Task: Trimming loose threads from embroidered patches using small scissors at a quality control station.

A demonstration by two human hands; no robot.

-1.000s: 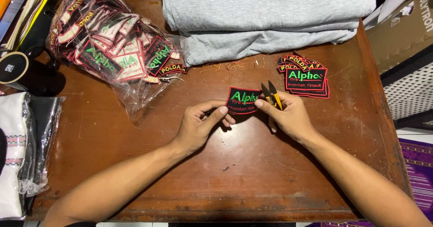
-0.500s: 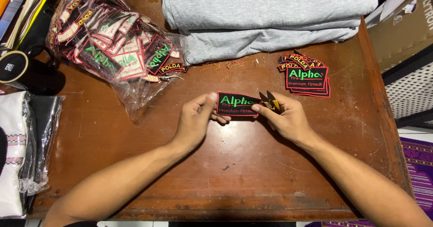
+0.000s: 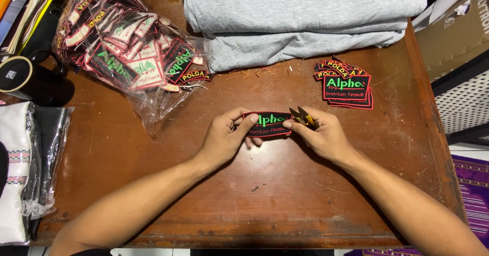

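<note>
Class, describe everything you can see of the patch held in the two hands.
The patch is a flat black rectangle, apparently embroidered, with a red border and green lettering. It lies level, long side across, just above the brown table. The left hand pinches its left end; the right hand touches its right end while also holding small yellow-handled snips.

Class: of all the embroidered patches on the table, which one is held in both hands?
The black patch at the table's centre, pinched between left hand and right hand; the others lie bagged or stacked.
</note>
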